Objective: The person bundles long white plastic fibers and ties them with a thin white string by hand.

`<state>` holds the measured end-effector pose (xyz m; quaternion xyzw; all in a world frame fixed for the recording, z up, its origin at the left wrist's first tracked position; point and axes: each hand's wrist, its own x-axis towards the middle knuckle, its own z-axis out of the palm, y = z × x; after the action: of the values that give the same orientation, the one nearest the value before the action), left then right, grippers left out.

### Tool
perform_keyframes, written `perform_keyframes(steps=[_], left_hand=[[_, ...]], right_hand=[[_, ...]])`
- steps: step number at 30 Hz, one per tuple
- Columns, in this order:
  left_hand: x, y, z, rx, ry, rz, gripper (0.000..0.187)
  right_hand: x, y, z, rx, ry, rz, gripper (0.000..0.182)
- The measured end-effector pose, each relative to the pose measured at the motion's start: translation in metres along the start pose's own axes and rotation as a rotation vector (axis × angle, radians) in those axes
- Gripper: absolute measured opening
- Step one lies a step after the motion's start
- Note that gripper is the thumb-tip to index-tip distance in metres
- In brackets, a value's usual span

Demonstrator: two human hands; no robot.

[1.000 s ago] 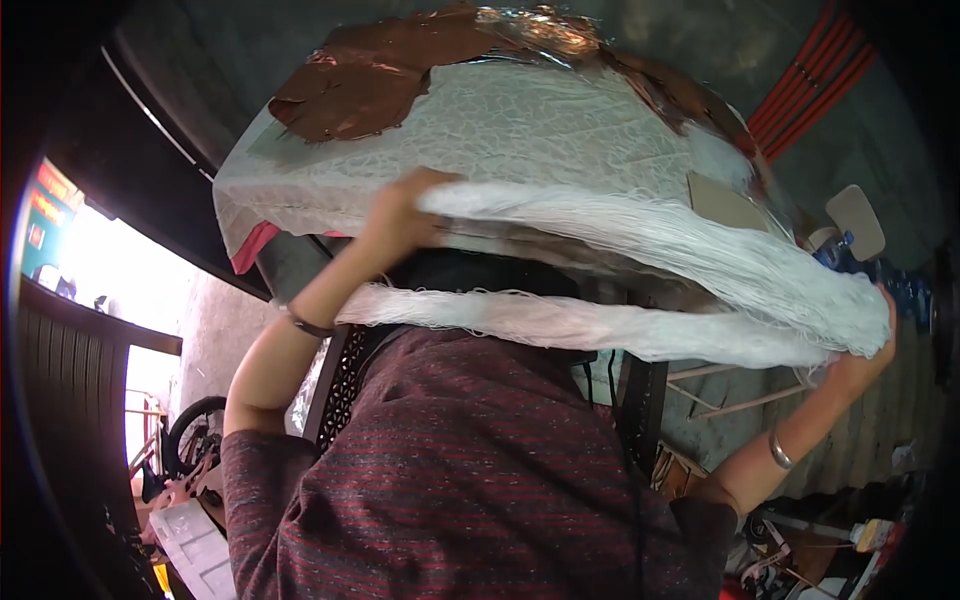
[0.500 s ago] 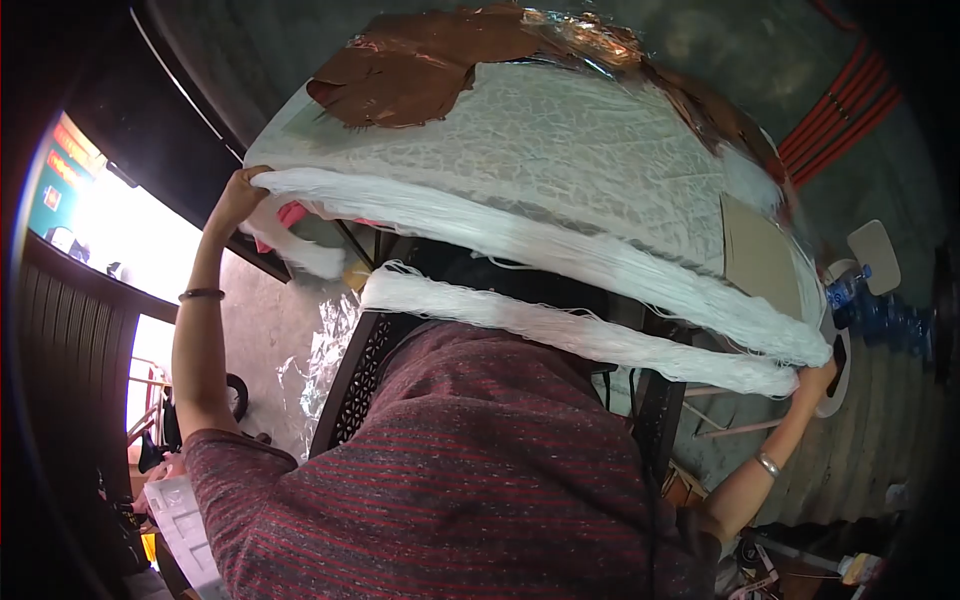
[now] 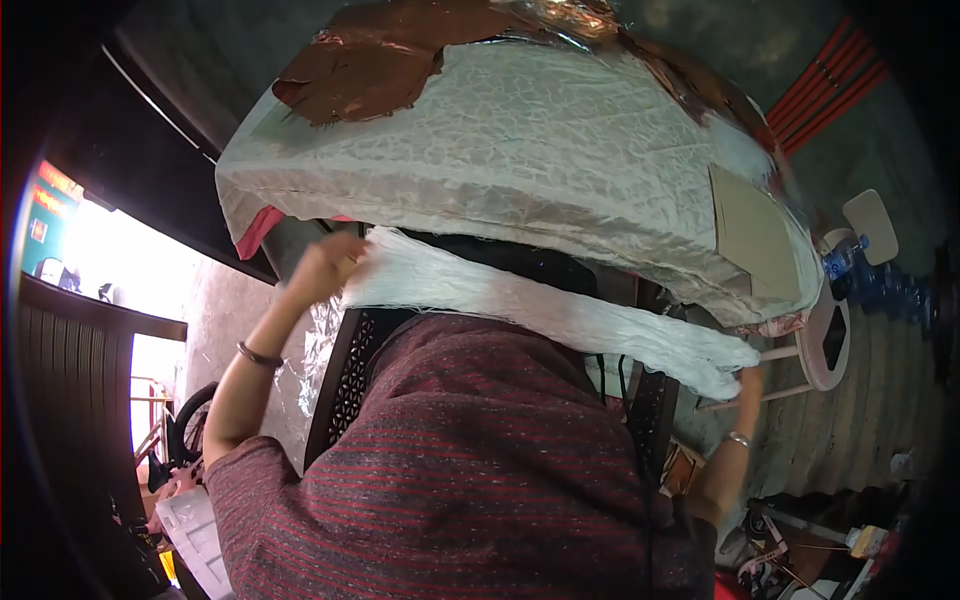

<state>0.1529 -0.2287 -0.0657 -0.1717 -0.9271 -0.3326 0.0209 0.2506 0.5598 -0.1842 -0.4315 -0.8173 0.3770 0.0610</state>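
Note:
A hank of white yarn [image 3: 530, 302] stretches across my lap, in front of the cloth-covered table. My right hand [image 3: 748, 382] is closed around its gathered right end. Beside the wider left end, my left hand [image 3: 328, 268] is smeared by motion; its fingers look bent, but whether they hold strands cannot be made out. The strands lie close together in one broad band. Several loose threads hang along its lower edge.
The table [image 3: 560, 130] has a pale patterned cover, with brown sheet material [image 3: 370, 65] and a cardboard piece [image 3: 755, 230] on it. A stool [image 3: 828, 335] and blue bottles [image 3: 890, 297] stand at right. A dark perforated chair arm [image 3: 345, 380] is at left.
My left hand has come down and inward from the table's left corner, bringing its strands off the table edge. My right hand has moved inward. The two separate bands now lie together.

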Motion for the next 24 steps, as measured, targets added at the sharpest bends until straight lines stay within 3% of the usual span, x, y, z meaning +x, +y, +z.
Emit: perform_keyframes(steps=[2,3,5,7,8,9,11,13,14,15,17,19,20,21,23,24], left_hand=[[-0.005,0.041,0.021,0.202,-0.085,0.399,0.042],[-0.008,0.052,0.030,0.298,-0.113,0.441,0.049],[-0.010,0.055,0.045,0.309,-0.064,0.341,0.042],[-0.006,0.019,0.054,0.343,-0.050,0.306,0.039],[-0.004,0.002,0.052,0.374,-0.040,0.262,0.039],[-0.002,-0.003,0.041,0.370,0.051,0.254,0.042],[0.004,0.004,0.005,0.314,0.229,0.178,0.045],[0.000,0.000,-0.040,0.203,0.322,0.209,0.039],[0.002,0.038,-0.068,0.428,0.288,0.316,0.036],[-0.006,0.051,-0.080,0.405,0.178,0.295,0.036],[-0.037,-0.001,-0.074,0.118,-0.175,0.108,0.035],[-0.065,0.005,-0.054,0.071,-0.545,-0.067,0.040],[-0.068,0.020,-0.056,0.031,-0.667,-0.159,0.050],[-0.068,0.027,-0.053,0.121,-0.602,-0.212,0.046],[-0.053,0.024,-0.044,0.050,-0.334,-0.110,0.044],[-0.038,0.038,-0.038,0.068,-0.282,-0.111,0.045]], right_hand=[[-0.004,-0.023,-0.023,0.083,-0.043,-0.043,0.031],[-0.005,-0.036,-0.037,0.169,-0.083,-0.098,0.029],[-0.003,-0.063,-0.066,0.205,-0.140,-0.149,0.024],[0.024,-0.078,-0.090,0.218,-0.181,0.003,0.026],[0.013,-0.094,-0.098,0.406,-0.258,-0.047,0.028],[-0.001,-0.114,-0.106,0.595,-0.331,-0.099,0.031],[0.003,-0.129,-0.122,0.693,-0.482,-0.117,0.035],[0.009,-0.127,-0.115,0.747,-0.478,-0.164,0.035],[0.013,-0.115,-0.108,0.714,-0.465,-0.177,0.035],[0.018,-0.103,-0.102,0.680,-0.451,-0.189,0.034],[0.024,-0.081,-0.054,0.563,-0.463,-0.069,0.033],[0.022,-0.025,-0.021,0.107,-0.439,-0.260,0.026],[0.014,-0.030,-0.017,0.108,-0.442,-0.261,0.026],[-0.003,-0.037,-0.012,-0.116,-0.413,-0.211,0.027],[-0.036,-0.060,-0.014,-0.577,-0.347,-0.108,0.030],[-0.038,-0.063,-0.021,-0.583,-0.347,-0.111,0.030]])
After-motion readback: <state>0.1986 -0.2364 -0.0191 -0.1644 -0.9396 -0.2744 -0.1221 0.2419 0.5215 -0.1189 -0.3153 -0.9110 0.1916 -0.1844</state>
